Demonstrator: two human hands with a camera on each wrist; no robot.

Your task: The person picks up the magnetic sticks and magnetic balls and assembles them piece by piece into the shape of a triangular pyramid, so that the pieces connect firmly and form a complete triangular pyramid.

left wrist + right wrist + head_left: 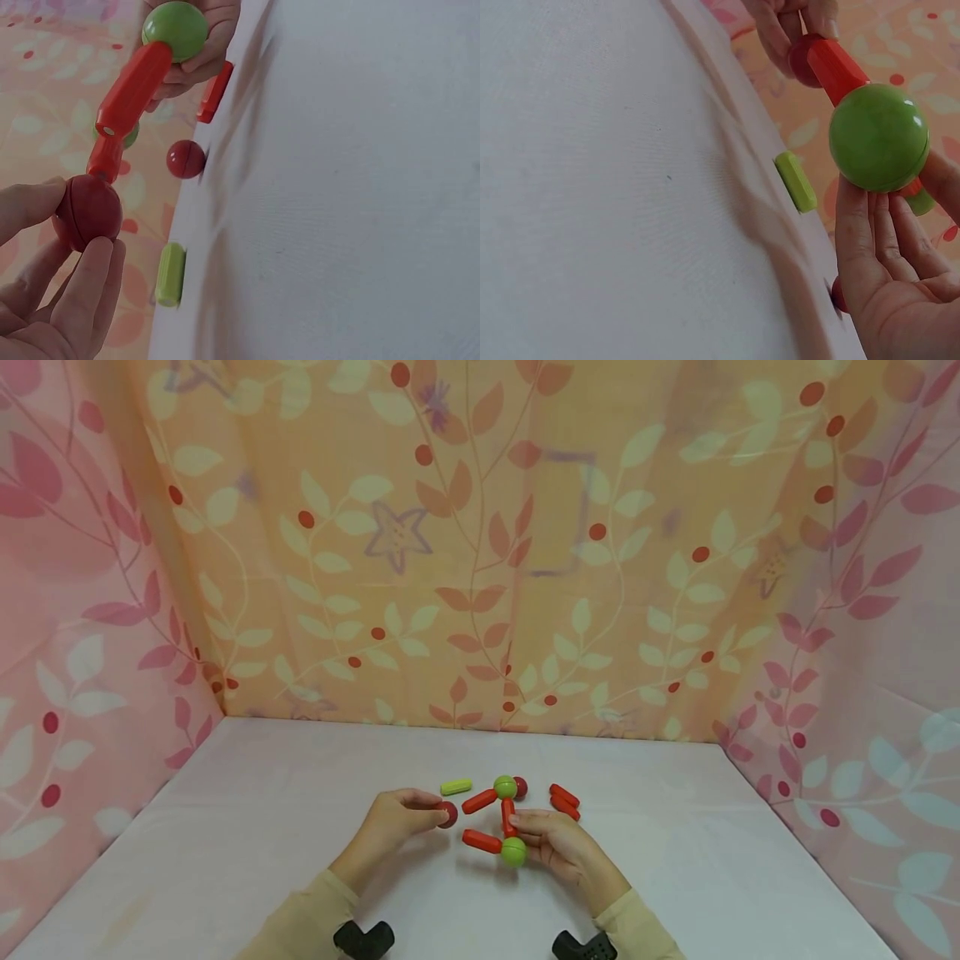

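My left hand [401, 822] pinches a dark red ball [88, 212] between thumb and fingertips. My right hand [558, 847] grips a joined toy frame by the upright red rod [508, 818] in its middle. That rod links an upper green ball [506, 787] and a lower green ball [513, 852]. From each green ball a red rod points left: the upper rod [480, 802] and the lower rod [482, 841]. In the head view a small gap separates the dark red ball from the tips of these rods.
On the white table [300, 777] lies a yellow-green rod [456, 787], left of the frame. Another dark red ball [185, 159] rests behind the upper green ball. Two loose red rods [565, 802] lie to the right. Patterned curtains [480, 568] enclose the back and sides.
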